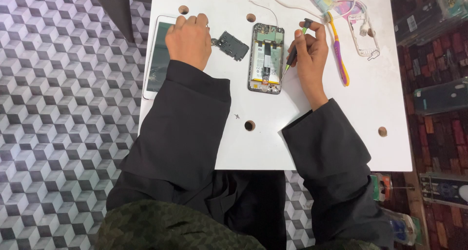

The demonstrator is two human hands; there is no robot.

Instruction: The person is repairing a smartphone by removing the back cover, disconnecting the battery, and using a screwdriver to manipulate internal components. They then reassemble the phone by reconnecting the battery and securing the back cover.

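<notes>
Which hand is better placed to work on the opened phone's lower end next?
Right, most likely. The right hand grips the screwdriver, its tip close to the opened phone near the bottom. The left hand lies farther off, beside the removed black cover piece and over a white phone.

A white square tabletop with round holes (317, 138) fills the upper centre; grey cube-patterned floor tiles (63, 133) spread left, brick-patterned red flooring (434, 65) at right.

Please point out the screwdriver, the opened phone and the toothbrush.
screwdriver (294, 52): head view, on its dark shaft in the right hand (308, 55).
opened phone (266, 60): head view, on its exposed middle.
toothbrush (338, 50): head view, on its purple handle.
</notes>
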